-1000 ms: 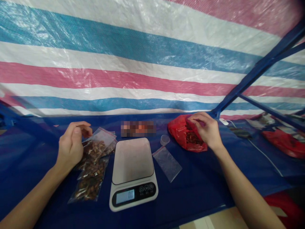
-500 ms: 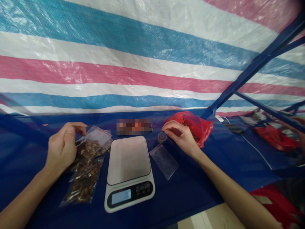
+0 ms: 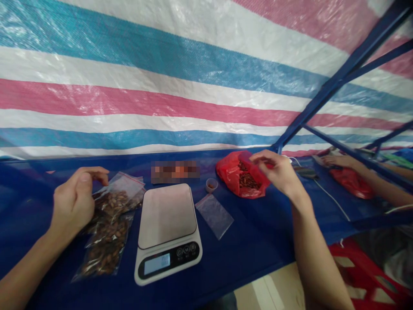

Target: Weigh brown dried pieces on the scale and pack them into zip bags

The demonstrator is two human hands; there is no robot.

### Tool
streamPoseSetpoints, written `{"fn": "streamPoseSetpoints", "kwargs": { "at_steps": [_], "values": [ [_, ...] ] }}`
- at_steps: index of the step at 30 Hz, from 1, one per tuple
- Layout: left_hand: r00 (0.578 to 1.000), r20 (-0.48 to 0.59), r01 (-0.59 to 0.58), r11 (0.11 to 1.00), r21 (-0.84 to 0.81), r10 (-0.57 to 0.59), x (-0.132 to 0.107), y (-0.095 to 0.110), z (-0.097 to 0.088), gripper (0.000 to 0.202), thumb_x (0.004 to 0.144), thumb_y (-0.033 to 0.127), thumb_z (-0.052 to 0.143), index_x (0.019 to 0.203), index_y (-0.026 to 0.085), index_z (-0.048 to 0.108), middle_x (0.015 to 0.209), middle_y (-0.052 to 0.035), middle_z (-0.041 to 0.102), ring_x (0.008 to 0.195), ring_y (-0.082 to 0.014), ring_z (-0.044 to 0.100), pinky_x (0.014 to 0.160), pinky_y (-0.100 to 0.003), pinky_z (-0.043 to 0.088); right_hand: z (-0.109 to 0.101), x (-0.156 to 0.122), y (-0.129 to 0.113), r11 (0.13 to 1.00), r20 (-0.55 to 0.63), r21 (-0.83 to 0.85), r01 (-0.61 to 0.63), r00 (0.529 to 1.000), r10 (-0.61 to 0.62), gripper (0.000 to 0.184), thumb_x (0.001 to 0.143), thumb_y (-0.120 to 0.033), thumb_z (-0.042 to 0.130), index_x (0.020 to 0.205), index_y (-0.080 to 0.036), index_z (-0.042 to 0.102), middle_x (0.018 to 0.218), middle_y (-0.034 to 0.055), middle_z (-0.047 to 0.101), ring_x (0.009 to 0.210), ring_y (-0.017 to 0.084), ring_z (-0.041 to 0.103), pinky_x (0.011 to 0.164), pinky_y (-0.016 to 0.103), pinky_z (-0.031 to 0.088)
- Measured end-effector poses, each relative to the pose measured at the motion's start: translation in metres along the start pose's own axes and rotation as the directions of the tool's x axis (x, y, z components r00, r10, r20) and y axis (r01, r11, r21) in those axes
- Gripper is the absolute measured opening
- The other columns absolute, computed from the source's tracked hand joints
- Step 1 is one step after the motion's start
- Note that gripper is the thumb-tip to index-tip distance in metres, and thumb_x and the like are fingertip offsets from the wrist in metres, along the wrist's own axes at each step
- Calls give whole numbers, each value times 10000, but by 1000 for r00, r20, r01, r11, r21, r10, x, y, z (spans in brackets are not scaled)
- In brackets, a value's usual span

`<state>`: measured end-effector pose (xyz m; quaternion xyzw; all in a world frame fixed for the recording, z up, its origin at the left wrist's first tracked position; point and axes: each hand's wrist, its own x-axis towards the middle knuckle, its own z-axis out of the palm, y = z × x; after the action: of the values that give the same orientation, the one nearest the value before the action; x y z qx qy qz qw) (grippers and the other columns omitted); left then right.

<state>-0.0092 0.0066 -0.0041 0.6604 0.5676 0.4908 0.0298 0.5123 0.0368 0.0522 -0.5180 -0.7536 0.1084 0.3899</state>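
My left hand [image 3: 75, 200] hovers with loosely curled fingers, holding nothing, over the top of several clear zip bags of brown nuts [image 3: 108, 228] on the blue table cloth [image 3: 258, 241]. A white digital scale [image 3: 167, 228] with a bare platform sits in the middle and reads zero. Right of it lie an empty zip bag [image 3: 214, 209] and a small clear cup [image 3: 211, 185] with a little brown in it. My right hand [image 3: 277, 172] is at the right rim of an open red plastic bag of brown nuts [image 3: 238, 178], fingers bent, nothing visibly held.
A striped tarp wall stands right behind the table. A blue metal frame brace [image 3: 322, 90] rises at the right. Beyond it another person's hand [image 3: 342, 161] rests by a second red bag [image 3: 351, 183]. A white cable [image 3: 325, 193] trails rightward. A red crate [image 3: 364, 275] sits below.
My right hand went from the red bag to the small cup, then back to the red bag; the cup now has some brown in it. My left hand stayed over the zip bags.
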Motion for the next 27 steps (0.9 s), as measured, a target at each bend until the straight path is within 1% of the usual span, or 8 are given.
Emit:
{"fn": "streamPoseSetpoints", "kwargs": {
  "at_steps": [3,6,10,13,16,19,23,27],
  "values": [
    [1000,11,15,1000,-8,-15,0,-4,1,386,1057,437,360,962,251,684,822,-20,676,831,-219,668,846,-363,508,-4,-13,26,995,291,-76,58,956,-34,303,881,-107,605,1113,-223,762,1150,103,744,1062,259,727,971,427,578],
    [999,36,18,1000,-11,-17,0,-7,1,384,1052,438,361,960,257,688,822,-26,681,841,-226,674,865,-372,518,14,-25,36,983,429,-141,114,902,-43,321,879,-90,628,1151,-215,744,1204,133,701,1129,283,694,1015,466,569],
    [999,46,0,1000,3,0,1,-9,0,421,1056,460,353,939,226,683,829,-31,686,851,-223,679,863,-364,518,32,-30,34,944,412,-283,168,910,-39,328,888,-37,582,1125,-218,717,1114,124,680,1100,288,662,977,458,567],
    [999,53,3,1000,6,-4,0,-9,0,426,1057,462,350,937,222,681,826,-30,685,852,-223,681,864,-360,515,33,-26,33,931,419,-303,205,906,-63,304,909,-18,519,1053,-209,706,1082,118,667,1049,272,661,910,410,566],
    [998,59,-8,1000,1,8,0,-8,0,429,1057,464,354,924,224,684,830,-30,689,854,-224,686,860,-358,516,28,-23,32,945,410,-265,192,909,-70,295,948,-25,461,951,-200,698,1001,95,666,903,228,673,821,358,559],
    [998,60,-16,1000,-1,16,1,-8,-1,429,1056,467,361,924,222,687,814,-27,689,827,-222,681,844,-362,516,24,-21,26,961,403,-196,197,909,-104,262,945,-54,527,1023,-207,725,1069,103,691,993,239,690,906,377,564],
    [997,73,-8,1000,-8,9,1,-10,0,445,1053,475,369,864,221,680,825,-36,711,824,-228,691,804,-366,511,25,-23,13,977,436,-76,200,888,-148,317,913,-87,628,1166,-248,734,1200,105,680,1148,260,667,1012,414,558],
    [997,80,2,1000,-28,0,2,-8,1,442,1049,490,369,839,241,669,813,-39,718,809,-246,697,770,-389,517,34,-22,14,965,484,-145,219,866,-124,421,825,-80,725,1208,-256,724,1291,110,639,1235,290,635,1078,435,539]
  ]
}}
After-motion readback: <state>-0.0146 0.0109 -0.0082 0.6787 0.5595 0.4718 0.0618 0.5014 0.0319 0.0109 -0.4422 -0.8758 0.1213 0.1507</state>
